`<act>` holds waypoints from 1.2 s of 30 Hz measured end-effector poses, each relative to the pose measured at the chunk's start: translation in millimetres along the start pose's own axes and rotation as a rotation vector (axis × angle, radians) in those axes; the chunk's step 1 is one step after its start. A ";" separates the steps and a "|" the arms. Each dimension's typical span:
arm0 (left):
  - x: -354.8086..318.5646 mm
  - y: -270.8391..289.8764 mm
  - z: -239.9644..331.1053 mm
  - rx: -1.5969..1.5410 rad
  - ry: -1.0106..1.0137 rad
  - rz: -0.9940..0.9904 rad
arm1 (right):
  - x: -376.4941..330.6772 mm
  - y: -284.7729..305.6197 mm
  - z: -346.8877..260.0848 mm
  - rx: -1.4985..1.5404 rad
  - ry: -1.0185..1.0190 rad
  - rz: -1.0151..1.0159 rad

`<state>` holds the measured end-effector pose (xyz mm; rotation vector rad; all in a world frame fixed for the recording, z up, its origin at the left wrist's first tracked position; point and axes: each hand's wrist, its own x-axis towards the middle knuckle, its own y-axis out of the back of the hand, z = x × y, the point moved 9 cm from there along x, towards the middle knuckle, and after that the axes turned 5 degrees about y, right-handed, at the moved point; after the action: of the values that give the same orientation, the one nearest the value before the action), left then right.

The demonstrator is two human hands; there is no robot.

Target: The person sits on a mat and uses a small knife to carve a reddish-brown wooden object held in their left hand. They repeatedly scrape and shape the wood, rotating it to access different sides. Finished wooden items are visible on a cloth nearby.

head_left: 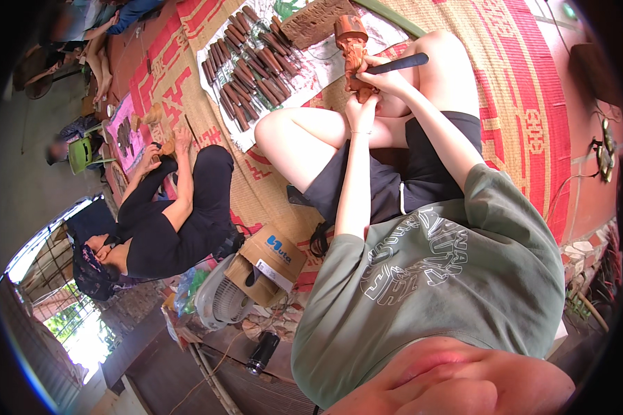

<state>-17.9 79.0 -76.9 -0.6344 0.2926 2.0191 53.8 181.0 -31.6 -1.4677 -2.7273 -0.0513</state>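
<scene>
A reddish-brown carved wooden figure (352,47) stands tilted over my crossed legs, its broad round end pointing away from me. My left hand (361,113) is closed round its near end. Just above and to the right, my right hand (386,81) is closed on a carving tool with a long dark handle (399,63), which sticks out to the right. The tool's working end is hidden by my fingers and the wood. My right fingers are also close against the figure's side.
A white cloth (211,61) bears many brown-handled carving tools (256,69), beside a rough wooden block (318,22). A woven red-and-straw mat (512,90) lies beneath me. Left, a person in black (166,228) handles pale wood. A cardboard box (266,263) and a fan (221,297) stand nearer.
</scene>
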 end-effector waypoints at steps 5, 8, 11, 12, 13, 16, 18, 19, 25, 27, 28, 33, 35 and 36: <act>-6.3 9.4 -1.4 -0.009 -0.009 0.006 | 2.5 -10.5 -12.5 -0.067 0.090 -0.052; -5.1 9.7 0.0 -0.025 -0.017 -0.021 | 2.9 -12.5 -17.8 -0.056 0.150 -0.017; 0.3 11.5 -5.4 -0.041 -0.012 -0.036 | 3.2 -13.8 -15.2 -0.068 0.152 0.013; 1.8 11.4 -7.7 -0.053 -0.006 -0.035 | 3.5 -13.8 -12.8 -0.075 0.144 0.020; 1.8 11.0 -8.2 -0.066 0.000 -0.033 | 3.2 -13.8 -11.9 -0.067 0.121 0.019; 1.5 10.5 -8.9 -0.080 0.012 -0.034 | -0.2 -13.7 -13.2 -0.074 0.055 0.012; 1.0 10.9 -8.9 -0.086 0.007 -0.032 | -1.5 -14.0 -18.9 -0.122 0.018 0.001; 0.8 10.2 -7.4 -0.091 0.000 -0.033 | -0.9 -11.6 -20.5 -0.143 0.048 0.009; -3.4 9.2 -1.8 -0.014 -0.030 0.011 | 0.7 -1.9 -20.7 -0.249 0.030 -0.034; -3.4 11.0 -4.3 -0.005 -0.023 0.026 | -0.3 -3.4 -27.8 -0.283 -0.028 -0.062; -3.6 10.5 -4.0 -0.002 -0.017 0.026 | 0.4 -3.7 -27.0 -0.248 0.001 -0.071; -4.1 8.6 -0.2 0.013 -0.042 0.018 | 4.9 -6.7 -24.1 -0.142 0.116 -0.181; -4.4 9.2 -0.5 0.015 -0.047 0.026 | 4.3 -8.2 -24.5 -0.111 0.136 -0.208; -3.9 8.9 -1.5 0.008 -0.042 0.020 | 4.1 -9.2 -24.7 -0.096 0.146 -0.221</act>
<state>-23.5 71.0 -76.6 -0.5858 0.2830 2.0466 44.5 178.1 -6.8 -1.1243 -2.7870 -0.2882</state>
